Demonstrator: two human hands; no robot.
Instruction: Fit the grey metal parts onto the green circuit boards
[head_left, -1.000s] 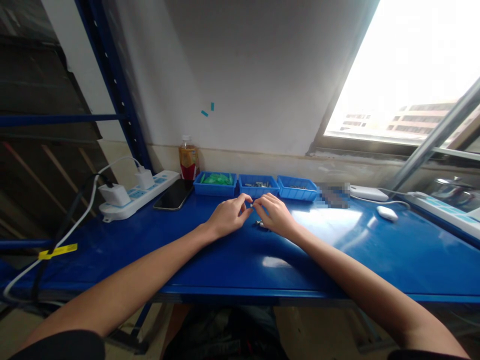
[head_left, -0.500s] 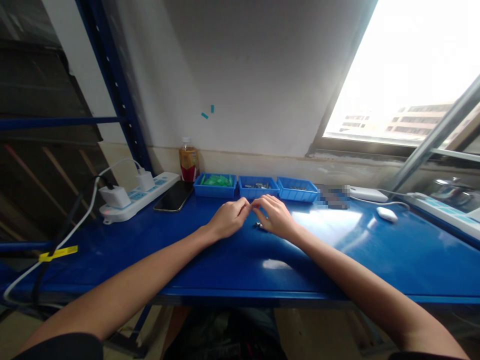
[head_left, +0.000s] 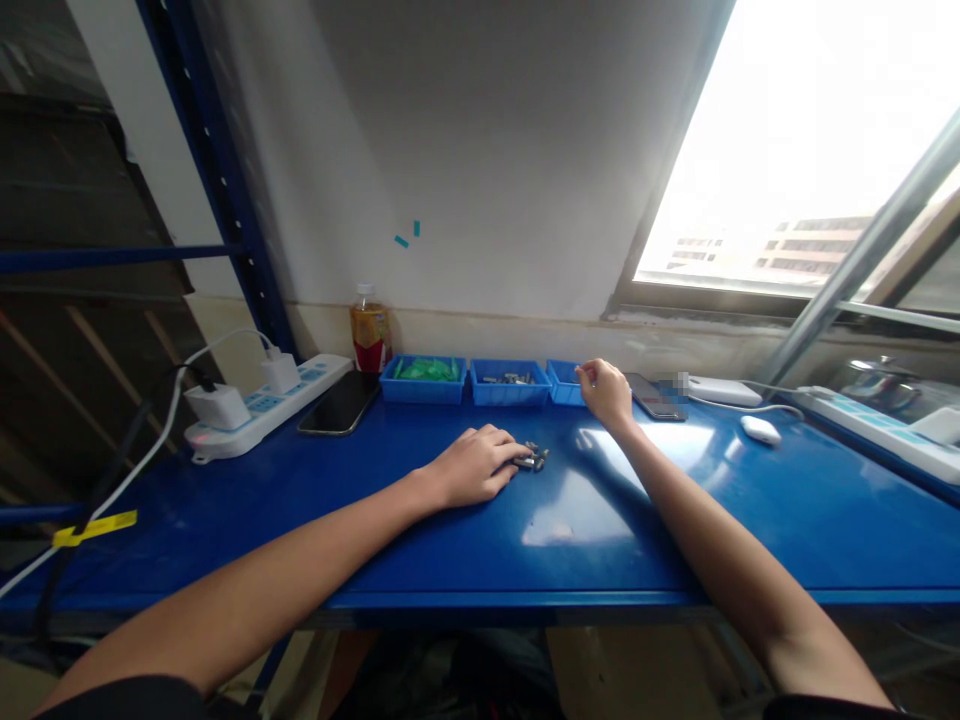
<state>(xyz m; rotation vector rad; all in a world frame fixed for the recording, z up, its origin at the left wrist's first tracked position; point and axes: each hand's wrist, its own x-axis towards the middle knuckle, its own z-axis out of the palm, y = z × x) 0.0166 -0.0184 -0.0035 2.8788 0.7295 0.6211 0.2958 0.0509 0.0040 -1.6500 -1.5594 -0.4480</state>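
My left hand rests low over the blue table, its fingertips at a small heap of silvery metal parts. Thumb and forefinger close on one small cylindrical metal piece at the heap's near side. My right hand is over the right blue bin, fingers pinched together. What lies in that pinch, if anything, is too small to make out, and the hand covers much of the bin. The middle blue bin holds several small metal parts. Green pieces fill the left blue bin.
Behind the left bin stands a drink bottle. A dark phone and a power strip with chargers lie to the left. On the right are another phone, a white power bank, an earbud case and a second power strip.
My hands have come apart from where they met mid-table. The right went right and forward to the right bin; the left came slightly down to the metal heap, now more exposed.
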